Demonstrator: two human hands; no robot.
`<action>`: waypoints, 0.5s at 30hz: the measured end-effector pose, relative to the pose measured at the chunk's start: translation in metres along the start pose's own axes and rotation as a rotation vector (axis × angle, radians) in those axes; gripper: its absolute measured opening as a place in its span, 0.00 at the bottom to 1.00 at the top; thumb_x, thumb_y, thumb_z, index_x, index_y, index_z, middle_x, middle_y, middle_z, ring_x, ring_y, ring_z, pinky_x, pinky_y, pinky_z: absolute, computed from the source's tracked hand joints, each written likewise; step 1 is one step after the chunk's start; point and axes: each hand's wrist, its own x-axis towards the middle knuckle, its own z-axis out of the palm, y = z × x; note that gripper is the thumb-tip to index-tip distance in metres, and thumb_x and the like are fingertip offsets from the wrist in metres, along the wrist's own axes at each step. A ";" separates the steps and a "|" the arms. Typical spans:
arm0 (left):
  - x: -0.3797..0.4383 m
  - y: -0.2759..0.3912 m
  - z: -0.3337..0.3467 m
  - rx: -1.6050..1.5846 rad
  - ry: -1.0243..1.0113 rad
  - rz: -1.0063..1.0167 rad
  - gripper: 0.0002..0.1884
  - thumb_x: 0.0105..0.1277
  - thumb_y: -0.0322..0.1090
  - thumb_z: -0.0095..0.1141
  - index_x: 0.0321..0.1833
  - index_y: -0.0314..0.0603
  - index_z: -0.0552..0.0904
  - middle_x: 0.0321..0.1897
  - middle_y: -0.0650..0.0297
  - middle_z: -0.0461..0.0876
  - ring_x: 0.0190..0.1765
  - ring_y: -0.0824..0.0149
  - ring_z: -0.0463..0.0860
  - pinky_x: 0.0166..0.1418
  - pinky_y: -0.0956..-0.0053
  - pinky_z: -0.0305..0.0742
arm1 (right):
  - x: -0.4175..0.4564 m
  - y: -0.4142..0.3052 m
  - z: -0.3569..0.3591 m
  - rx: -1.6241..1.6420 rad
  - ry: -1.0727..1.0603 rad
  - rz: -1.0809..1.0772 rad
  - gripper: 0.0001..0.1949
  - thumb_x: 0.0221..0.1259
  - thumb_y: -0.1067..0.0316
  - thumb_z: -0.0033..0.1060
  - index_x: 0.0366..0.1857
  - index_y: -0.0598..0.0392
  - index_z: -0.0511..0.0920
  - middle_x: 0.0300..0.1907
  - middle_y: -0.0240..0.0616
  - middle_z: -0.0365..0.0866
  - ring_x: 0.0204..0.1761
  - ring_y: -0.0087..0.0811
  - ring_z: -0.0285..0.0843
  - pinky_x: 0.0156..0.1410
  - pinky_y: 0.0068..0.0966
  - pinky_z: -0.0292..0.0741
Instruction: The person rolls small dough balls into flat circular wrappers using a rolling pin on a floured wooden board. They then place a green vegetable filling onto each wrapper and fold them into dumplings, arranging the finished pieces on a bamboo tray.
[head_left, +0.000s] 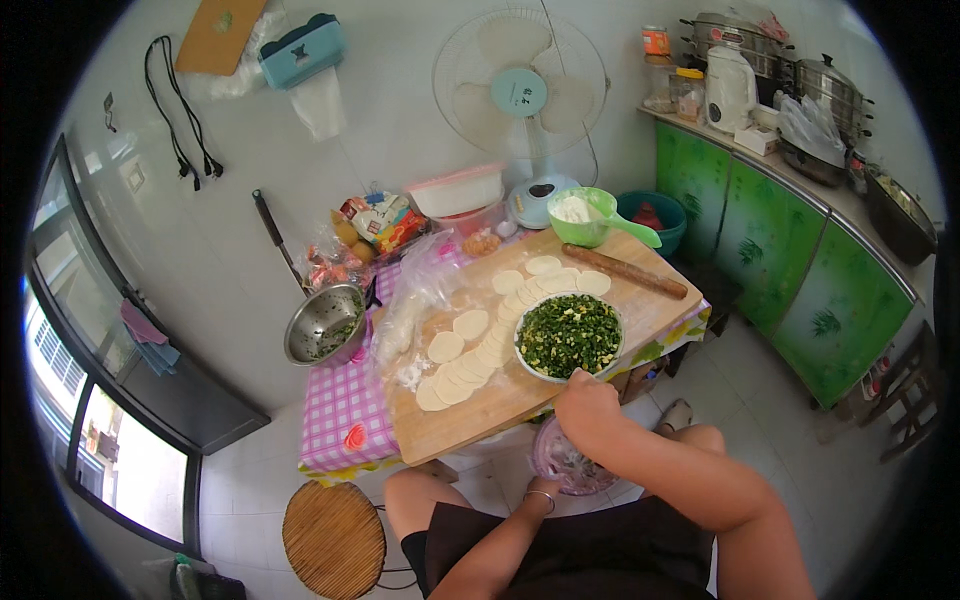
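Observation:
A white bowl (523, 361) heaped with chopped greens and yellow egg-like bits stands at the near edge of a wooden board (427, 435). Against the bowl's near rim is my right hand (589, 401), its fingers curled; whether they grip the rim is hidden. Lower down, my left hand (545, 487) holds the side of a pink, plastic-lined bin (551, 446) between my legs. Round dough wrappers (450, 382) lie overlapped in a curved row left of the bowl, with several single ones (471, 325) apart. A wooden rolling pin (626, 271) rests behind the bowl.
A green scoop of flour (592, 214) stands at the board's back edge. Bagged dough (401, 322) lies on its left side, beside a steel bowl (326, 330) with green scraps. A fan (519, 94) stands behind; a round stool (334, 536) is at my left.

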 end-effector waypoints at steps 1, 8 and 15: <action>-0.005 0.003 -0.006 0.050 0.001 0.071 0.29 0.52 0.52 0.67 0.49 0.34 0.78 0.43 0.46 0.83 0.50 0.48 0.82 0.52 0.61 0.76 | 0.000 0.003 -0.005 -0.048 0.033 -0.019 0.10 0.48 0.67 0.59 0.32 0.60 0.84 0.35 0.44 0.77 0.35 0.35 0.82 0.31 0.28 0.79; -0.080 0.045 -0.069 0.260 -0.024 0.583 0.20 0.61 0.48 0.60 0.46 0.37 0.82 0.40 0.51 0.84 0.43 0.52 0.82 0.49 0.64 0.76 | 0.030 0.051 -0.069 0.049 -0.129 -0.023 0.07 0.53 0.68 0.56 0.30 0.53 0.85 0.37 0.41 0.85 0.42 0.34 0.85 0.37 0.33 0.80; -0.191 0.145 -0.203 0.254 0.171 0.734 0.16 0.63 0.41 0.60 0.48 0.38 0.83 0.38 0.55 0.85 0.41 0.62 0.85 0.49 0.70 0.77 | 0.022 0.101 -0.064 0.245 0.027 0.090 0.09 0.54 0.69 0.54 0.34 0.54 0.84 0.35 0.45 0.84 0.41 0.45 0.83 0.43 0.40 0.78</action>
